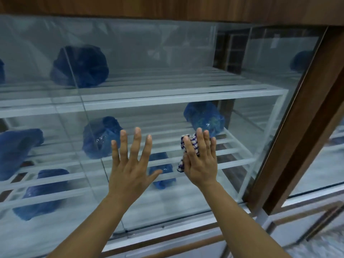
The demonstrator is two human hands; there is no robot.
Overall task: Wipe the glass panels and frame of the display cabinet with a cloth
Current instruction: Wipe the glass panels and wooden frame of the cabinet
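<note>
The display cabinet fills the view, with a large glass panel (167, 53) in front and a brown wooden frame (305, 131) running down its right side. My right hand (202, 161) presses a blue-and-white checked cloth (188, 144) flat against the glass, right of centre; the cloth shows only at the fingertips and by the thumb. My left hand (130, 161) lies flat on the glass beside it, fingers spread, holding nothing.
Behind the glass are white slatted shelves (167, 97) with several blue plastic bags (80, 66). A wooden top edge (167, 6) runs above. A vertical seam between the panes (81, 101) runs left of my left hand. A second glass section (333, 164) lies right of the frame.
</note>
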